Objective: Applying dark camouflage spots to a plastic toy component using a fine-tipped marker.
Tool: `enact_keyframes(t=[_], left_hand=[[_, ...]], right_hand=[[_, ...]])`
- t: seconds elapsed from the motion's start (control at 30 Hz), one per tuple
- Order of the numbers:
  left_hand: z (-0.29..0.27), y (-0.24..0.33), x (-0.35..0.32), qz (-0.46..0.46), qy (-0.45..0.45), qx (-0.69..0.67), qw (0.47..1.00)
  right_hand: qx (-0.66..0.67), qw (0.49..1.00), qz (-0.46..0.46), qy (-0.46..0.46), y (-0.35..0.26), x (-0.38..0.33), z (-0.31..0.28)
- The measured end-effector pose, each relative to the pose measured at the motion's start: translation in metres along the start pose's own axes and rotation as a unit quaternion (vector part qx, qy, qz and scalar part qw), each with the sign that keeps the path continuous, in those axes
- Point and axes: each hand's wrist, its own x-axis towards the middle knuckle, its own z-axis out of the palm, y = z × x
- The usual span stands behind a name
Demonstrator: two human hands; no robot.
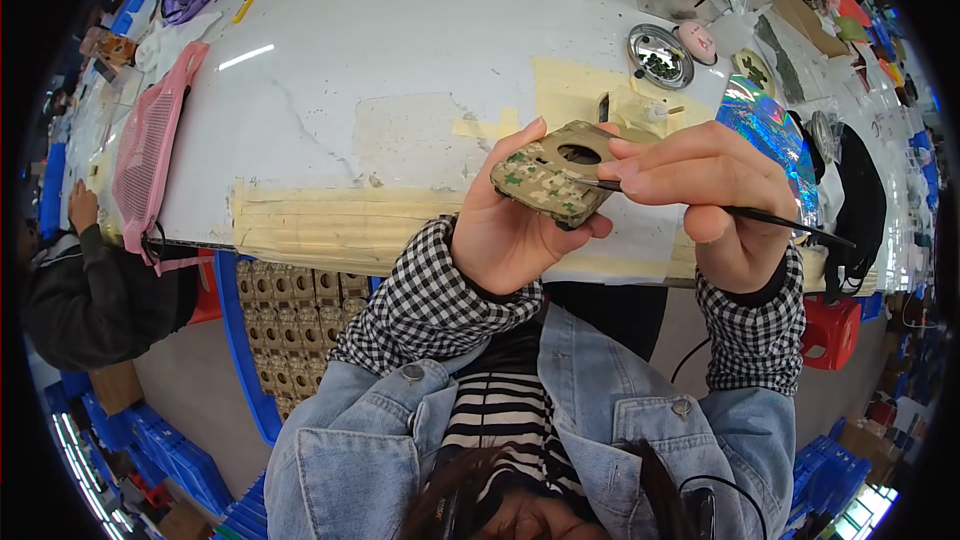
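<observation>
My left hand (508, 230) is closed around a camouflage-patterned casing (545, 175) in green, tan and brown, with a round hole through it. It holds the piece tilted above the table's near edge. Between thumb and fingers, my right hand (725, 190) pinches a thin tool with a black tapering handle (800, 226), which looks like a fine paintbrush. The tool's narrow end reaches the casing's surface beside the round hole. Fingers partly cover that end, so its exact shape is hard to make out.
Yellowish tape (330, 225) runs along the edge of the white table (310, 90). A round metal dish (660, 56) holds small green bits. To the left lies a pink mesh bag (155, 155). Below, a blue crate (232, 310) holds many similar casings. A co-worker's arm (90, 240) shows far left.
</observation>
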Motion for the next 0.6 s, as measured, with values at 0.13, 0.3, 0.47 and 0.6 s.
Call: enact_keyframes(t=[0.13, 0.3, 0.47, 0.6], left_hand=[[-0.0002, -0.0002, 0.0007, 0.002, 0.000, -0.007, 1.000], [-0.0002, -0.0002, -0.0004, 0.004, -0.003, 0.002, 1.000], [0.0001, -0.0001, 0.0004, -0.001, -0.009, -0.001, 1.000], [-0.0011, 0.0003, 0.0005, -0.003, -0.017, 0.003, 1.000]], right_hand=[[0.000, 1.000, 0.001, -0.005, 0.0007, -0.0002, -0.0005], [0.008, 1.000, -0.001, 0.000, 0.0006, -0.0003, 0.0000], [0.008, 1.000, -0.001, -0.001, 0.0010, -0.0008, -0.0002], [0.007, 1.000, 0.000, 0.002, 0.0012, -0.0011, 0.0003]])
